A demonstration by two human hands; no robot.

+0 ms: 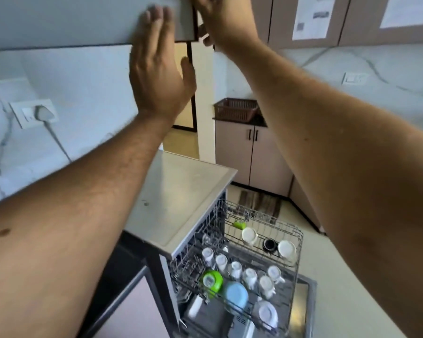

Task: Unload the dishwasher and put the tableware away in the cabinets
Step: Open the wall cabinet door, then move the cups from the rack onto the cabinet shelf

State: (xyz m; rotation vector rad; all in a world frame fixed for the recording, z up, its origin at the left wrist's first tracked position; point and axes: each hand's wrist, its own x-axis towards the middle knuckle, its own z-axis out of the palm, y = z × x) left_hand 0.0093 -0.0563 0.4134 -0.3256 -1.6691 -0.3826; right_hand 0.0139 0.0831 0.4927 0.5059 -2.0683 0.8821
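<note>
The dishwasher (198,230) is shown open below, with its upper rack (242,264) pulled out. White cups (250,276), a green cup (213,280), a blue bowl (236,295) and a black cup (269,244) are held in the rack. Above, the cabinet door (83,18) is touched by the left hand (156,76), fingers straight and flat against it. The right hand (220,18) is raised at the door's edge; whether it is open or closed cannot be told. A brown basket (235,108) is seen on the far table (260,121).
</note>
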